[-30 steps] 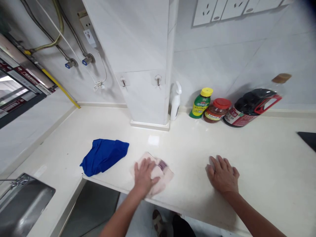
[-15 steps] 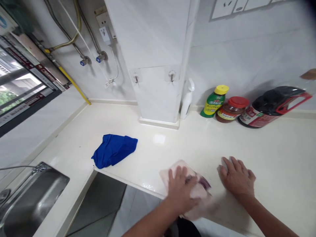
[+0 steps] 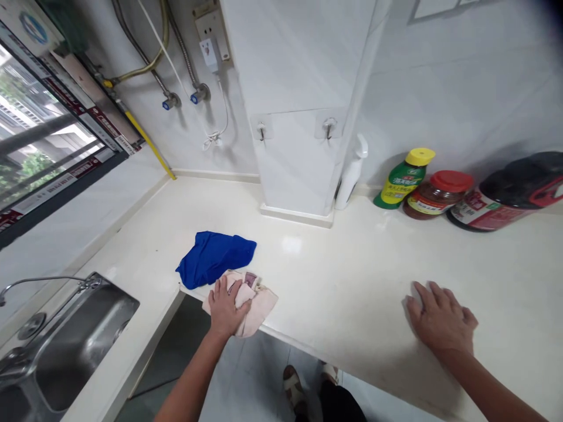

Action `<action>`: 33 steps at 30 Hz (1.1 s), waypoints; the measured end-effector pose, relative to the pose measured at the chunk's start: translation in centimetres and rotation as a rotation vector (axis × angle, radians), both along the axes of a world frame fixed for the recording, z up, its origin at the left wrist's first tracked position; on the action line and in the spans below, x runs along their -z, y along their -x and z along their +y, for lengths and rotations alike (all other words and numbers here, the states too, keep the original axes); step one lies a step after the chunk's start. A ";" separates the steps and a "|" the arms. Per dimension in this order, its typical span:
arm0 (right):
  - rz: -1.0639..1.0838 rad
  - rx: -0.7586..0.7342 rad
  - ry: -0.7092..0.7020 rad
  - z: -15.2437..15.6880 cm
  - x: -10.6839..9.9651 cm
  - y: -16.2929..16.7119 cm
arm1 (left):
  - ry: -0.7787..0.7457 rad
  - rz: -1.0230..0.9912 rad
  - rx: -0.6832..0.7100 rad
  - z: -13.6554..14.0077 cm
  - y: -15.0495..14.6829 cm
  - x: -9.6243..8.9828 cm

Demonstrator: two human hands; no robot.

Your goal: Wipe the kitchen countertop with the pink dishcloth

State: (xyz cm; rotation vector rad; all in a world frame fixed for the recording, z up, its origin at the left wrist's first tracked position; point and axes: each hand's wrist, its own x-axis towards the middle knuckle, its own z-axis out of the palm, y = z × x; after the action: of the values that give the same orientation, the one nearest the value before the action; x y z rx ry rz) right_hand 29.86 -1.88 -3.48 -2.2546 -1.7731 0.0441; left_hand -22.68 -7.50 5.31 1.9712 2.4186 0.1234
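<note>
My left hand (image 3: 226, 308) presses a pale pink cleaning cloth (image 3: 259, 310) with a dark patch against the counter's front edge, its fingers and thumb gathered over the fabric. Part of the cloth hangs past the edge. Right beside it, on the far side, lies a crumpled blue cloth (image 3: 215, 258). Well off to the right, my right hand (image 3: 442, 319) rests on the white countertop (image 3: 334, 281), fingers stretched out and holding nothing.
Along the back wall stand a white spray bottle (image 3: 352, 173), a green-and-yellow bottle (image 3: 404, 179), a red-lidded jar (image 3: 437, 196) and a large dark jug (image 3: 505, 190). A tiled pillar (image 3: 303, 164) juts onto the counter. At left is a steel sink (image 3: 83, 351).
My left hand has slid the pale pink cloth leftward along the counter edge, up to the blue cloth. My right hand stays resting on the counter. The view has shifted slightly.
</note>
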 end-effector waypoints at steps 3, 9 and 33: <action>-0.026 0.003 0.010 0.1 -0.3 0.3 | -0.066 0.023 0.003 -1.3 -1.4 1.0; -0.064 0.004 0.003 0.2 -0.9 0.7 | -0.059 -0.138 0.394 -6.4 -11.0 4.6; -0.053 -0.009 -0.046 -0.1 0.2 0.2 | -0.152 0.277 0.674 -1.4 5.6 2.9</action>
State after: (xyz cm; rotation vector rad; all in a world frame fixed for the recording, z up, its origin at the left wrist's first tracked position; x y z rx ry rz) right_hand 29.66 -1.94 -3.63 -2.2352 -1.7926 -0.0551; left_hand -28.25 -8.86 2.45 2.9138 1.7564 0.0198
